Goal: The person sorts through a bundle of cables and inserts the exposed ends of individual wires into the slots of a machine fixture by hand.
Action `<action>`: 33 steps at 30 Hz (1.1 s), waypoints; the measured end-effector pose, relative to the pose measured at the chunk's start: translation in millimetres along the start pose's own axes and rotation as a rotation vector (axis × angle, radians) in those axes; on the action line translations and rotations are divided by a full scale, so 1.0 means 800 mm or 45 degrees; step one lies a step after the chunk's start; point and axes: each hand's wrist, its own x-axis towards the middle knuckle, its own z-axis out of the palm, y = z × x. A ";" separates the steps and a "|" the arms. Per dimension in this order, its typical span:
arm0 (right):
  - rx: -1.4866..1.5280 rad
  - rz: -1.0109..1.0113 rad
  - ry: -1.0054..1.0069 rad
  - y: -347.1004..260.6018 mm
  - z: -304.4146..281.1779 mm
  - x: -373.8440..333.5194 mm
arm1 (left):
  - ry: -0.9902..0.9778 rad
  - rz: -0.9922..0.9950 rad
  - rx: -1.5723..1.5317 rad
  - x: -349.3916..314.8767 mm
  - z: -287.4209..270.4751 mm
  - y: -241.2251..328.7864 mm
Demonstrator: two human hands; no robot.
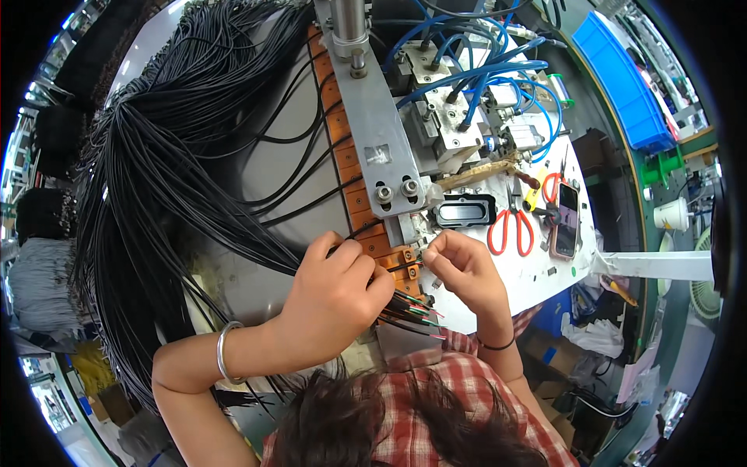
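Observation:
My left hand (336,294) is closed around a bunch of black cables (167,194) that fan out over the grey bench to the left. Their stripped ends with coloured wire tips (416,315) stick out just right of that hand. My right hand (459,268) pinches one black cable end at an orange clamp block (405,261), the nearest of a row of orange clamps (342,148) running along a grey metal bar (373,117). A silver bangle sits on my left wrist, a dark band on my right.
Behind the bar stands a pneumatic machine with blue hoses (475,70). On the white table (537,276) lie red-handled scissors (511,226), a phone (566,220) and a black rectangular frame (465,210). A blue bin (622,82) sits far right, a white cup (673,214) beside it.

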 end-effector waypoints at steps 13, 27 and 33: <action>-0.035 -0.334 0.181 -0.006 0.018 -0.017 | -0.049 -0.046 -0.165 0.002 -0.015 0.002; 0.395 -0.124 -0.246 -0.006 0.009 -0.015 | 0.028 -0.064 -0.184 0.005 -0.020 0.001; 0.185 -0.203 0.237 -0.013 0.031 -0.016 | 0.034 -0.079 -0.196 0.005 -0.018 0.001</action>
